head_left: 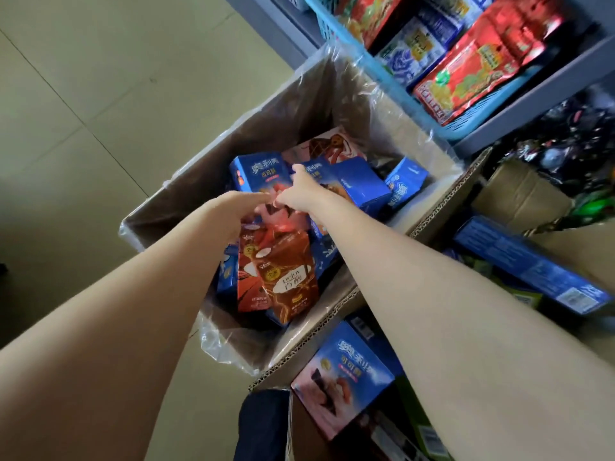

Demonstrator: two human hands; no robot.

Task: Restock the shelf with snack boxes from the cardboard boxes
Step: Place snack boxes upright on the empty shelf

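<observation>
1. Near: blue box [352,371] sits in a second carton [299,357].
2. Both hands down in the lined carton [213,161]: left hand [244,202] and right hand [298,191] close together over the boxes; grip can't tell.
3. Visible: two brown boxes [286,277], roughly five blue.
4. Shelf [532,104] beyond: packets in blue tray [382,71]; most restocking looks left.

Two hands [244,207] reach into one plastic-lined cardboard box [186,191]. Inside it, two brown snack boxes [286,277] lie nearest the hands, with at least four blue snack boxes [256,173] around them. Beside that box, one blue basket [382,69] holds two red packets [472,71].
</observation>
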